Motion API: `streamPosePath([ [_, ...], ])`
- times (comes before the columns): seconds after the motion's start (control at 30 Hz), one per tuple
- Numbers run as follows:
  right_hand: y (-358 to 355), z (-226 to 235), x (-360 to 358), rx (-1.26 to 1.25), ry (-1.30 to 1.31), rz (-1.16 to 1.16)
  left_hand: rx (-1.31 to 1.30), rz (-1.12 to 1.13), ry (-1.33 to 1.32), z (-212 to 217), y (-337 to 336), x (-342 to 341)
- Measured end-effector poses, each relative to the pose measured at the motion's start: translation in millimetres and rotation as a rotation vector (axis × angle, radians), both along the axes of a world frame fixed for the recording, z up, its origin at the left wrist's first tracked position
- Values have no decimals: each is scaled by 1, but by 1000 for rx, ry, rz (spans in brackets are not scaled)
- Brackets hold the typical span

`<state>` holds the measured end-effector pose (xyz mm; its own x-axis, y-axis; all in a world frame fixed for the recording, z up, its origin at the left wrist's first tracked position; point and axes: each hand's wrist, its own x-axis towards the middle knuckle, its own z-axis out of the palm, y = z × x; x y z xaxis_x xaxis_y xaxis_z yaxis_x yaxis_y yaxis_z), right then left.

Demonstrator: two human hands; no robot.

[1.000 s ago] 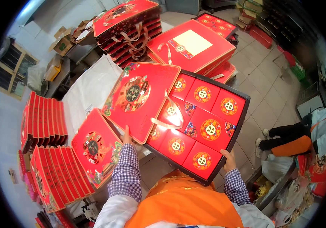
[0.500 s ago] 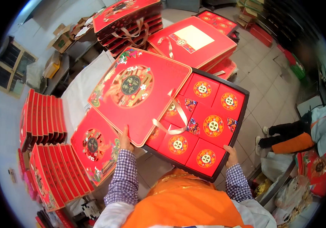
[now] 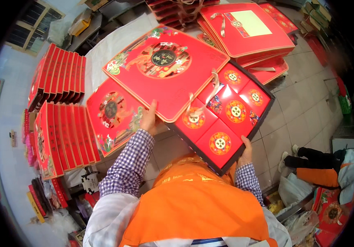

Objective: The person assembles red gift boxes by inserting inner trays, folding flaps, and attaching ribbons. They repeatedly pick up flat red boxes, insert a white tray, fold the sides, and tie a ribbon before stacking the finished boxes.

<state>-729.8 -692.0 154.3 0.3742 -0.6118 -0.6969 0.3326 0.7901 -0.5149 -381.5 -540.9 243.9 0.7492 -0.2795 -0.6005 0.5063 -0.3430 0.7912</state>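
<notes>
My left hand (image 3: pixel 148 119) is closed on the near left edge of a red gift box lid (image 3: pixel 166 74), its thumb along the edge and the other fingers hidden underneath. The lid has a round dark-and-gold ornament and a pale ribbon handle (image 3: pixel 201 109). It lies askew over a dark-rimmed tray (image 3: pixel 199 150), covering the tray's far left part. Inside the tray sit several small red boxes (image 3: pixel 220 143) with round gold-and-orange emblems, and colourful patterned pieces between them. My right hand (image 3: pixel 246 151) grips the tray's near right rim, thumb on top.
Left of me stand rows of upright red boxes (image 3: pixel 67 136), beside a flat red box (image 3: pixel 113 115). Stacked red boxes (image 3: pixel 251 31) with a pale yellow panel rise beyond the tray. A person (image 3: pixel 329 164) in an orange apron is at the right, on the tiled floor.
The lid has slid rightward over the tray, hiding more of the small boxes. My view has shifted, so the boxes at the left appear higher. Both hands keep their hold.
</notes>
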Motion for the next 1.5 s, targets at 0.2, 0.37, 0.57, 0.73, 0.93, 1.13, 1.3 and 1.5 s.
streamPosePath([
  [0.2, 15, -17, 24, 64, -139, 245, -227, 128, -37, -18, 24, 22],
  [0.37, 40, -26, 33, 207, -377, 416, -217, 176, -202, -3, 17, 41],
  [0.57, -130, -78, -41, -195, -48, 1453, -317, 159, -230, -23, 81, 30],
  [0.73, -208, -85, 140, -884, 188, 892, -269, 89, -144, -18, 103, 34],
  [0.93, -165, -107, 311, -109, -83, 1054, -196, 72, -104, -32, 119, 36],
  [1.13, -139, -153, 321, -82, -34, 985, -82, 194, -85, -79, 173, 3],
  [1.3, -151, -184, 292, -141, 180, 1135, -62, 249, 36, -114, 177, -22],
  [1.5, -134, -174, 190, -138, 254, 1237, 124, 194, 247, -134, 186, -107],
])
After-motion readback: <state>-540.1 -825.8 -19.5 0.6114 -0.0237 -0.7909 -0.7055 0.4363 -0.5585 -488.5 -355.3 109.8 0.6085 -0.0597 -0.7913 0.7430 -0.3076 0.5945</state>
